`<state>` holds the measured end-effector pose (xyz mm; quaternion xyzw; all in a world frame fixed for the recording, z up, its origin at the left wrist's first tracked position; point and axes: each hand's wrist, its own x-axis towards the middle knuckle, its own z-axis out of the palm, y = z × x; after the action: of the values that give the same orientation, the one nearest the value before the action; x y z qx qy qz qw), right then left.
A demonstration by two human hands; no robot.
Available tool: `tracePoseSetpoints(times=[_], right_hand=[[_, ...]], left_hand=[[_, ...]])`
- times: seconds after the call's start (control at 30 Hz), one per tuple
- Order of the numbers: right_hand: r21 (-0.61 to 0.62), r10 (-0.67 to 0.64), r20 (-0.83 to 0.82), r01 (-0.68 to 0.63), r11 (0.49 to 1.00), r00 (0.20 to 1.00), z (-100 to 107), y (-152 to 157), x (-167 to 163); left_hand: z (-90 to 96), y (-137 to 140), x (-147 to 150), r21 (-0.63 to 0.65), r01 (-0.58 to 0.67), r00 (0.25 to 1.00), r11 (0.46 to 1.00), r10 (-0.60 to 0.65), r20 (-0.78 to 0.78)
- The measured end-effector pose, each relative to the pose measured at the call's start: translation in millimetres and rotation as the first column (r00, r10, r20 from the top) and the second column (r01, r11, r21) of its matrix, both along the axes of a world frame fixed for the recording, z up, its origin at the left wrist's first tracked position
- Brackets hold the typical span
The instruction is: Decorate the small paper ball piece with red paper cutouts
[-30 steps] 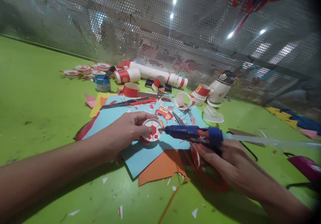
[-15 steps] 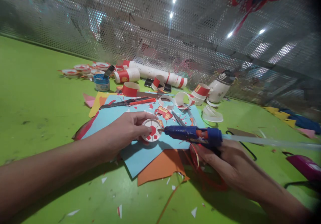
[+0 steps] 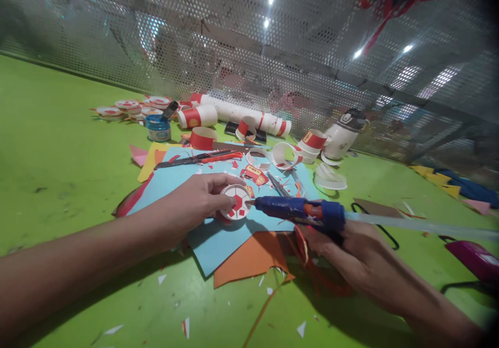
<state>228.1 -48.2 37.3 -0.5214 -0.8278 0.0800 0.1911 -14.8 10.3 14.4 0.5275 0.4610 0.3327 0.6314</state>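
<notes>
the small round cup bottom (image 3: 236, 202), white with red patches, is over the flat blue paper (image 3: 212, 246). the left hand (image 3: 198, 197), its arm long and straight, pinches the edge with thumb and fingers. the right hand (image 3: 356, 252) is curled around a hard blue glue gun (image 3: 286, 209), its tip right by the rim. a long, smooth, see-through glue stick (image 3: 405, 223) pokes out the back.

Can't read any text here tbh. Pale marks on blue glue gun (image 3: 298, 210) just smudge, jar label (image 3: 159, 132) far left too tiny, yellow print on red scrap (image 3: 253, 173) illegible too.
</notes>
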Motion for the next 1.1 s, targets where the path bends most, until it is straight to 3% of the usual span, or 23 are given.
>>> tracePoseSetpoints(times=[0.3, 0.53, 0.73, 0.87, 0.97, 1.1], right_hand=[[0.055, 0.062, 0.015, -0.063, 0.997, 0.998, 4.9, -1.5, -7.8], [0.007, 0.164, 0.082, -0.165, 0.986, 0.983, 1.0, -1.8, -4.4], [0.081, 0.223, 0.166, -0.239, 0.968, 0.96, 9.0, -5.7, -4.3], [0.102, 0.153, 0.025, -0.154, 0.983, 0.988, 12.9, -9.8, 2.8], [0.222, 0.086, -0.043, -0.074, 0.972, 0.995, 13.4, -5.5, 15.9], [0.315, -0.154, 0.016, 0.142, 0.938, 0.988, 10.5, 19.8, 39.9]], left_hand=[[8.1, -2.5, 2.6, -0.042, -0.046, 0.999, 0.998, 0.046, -0.006], [0.9, 0.5, 1.4, -0.058, -0.026, 0.998, 0.998, 0.029, 0.05], [0.5, 1.3, 0.0, -0.06, -0.027, 0.998, 0.998, 0.03, 0.047], [0.0, 1.6, -1.4, -0.055, -0.026, 0.998, 0.998, 0.03, 0.062], [-0.3, 1.5, -2.4, -0.066, -0.01, 0.999, 0.998, 0.013, 0.049], [-1.8, 1.7, -4.5, -0.053, -0.018, 1.0, 0.998, 0.018, 0.013]])
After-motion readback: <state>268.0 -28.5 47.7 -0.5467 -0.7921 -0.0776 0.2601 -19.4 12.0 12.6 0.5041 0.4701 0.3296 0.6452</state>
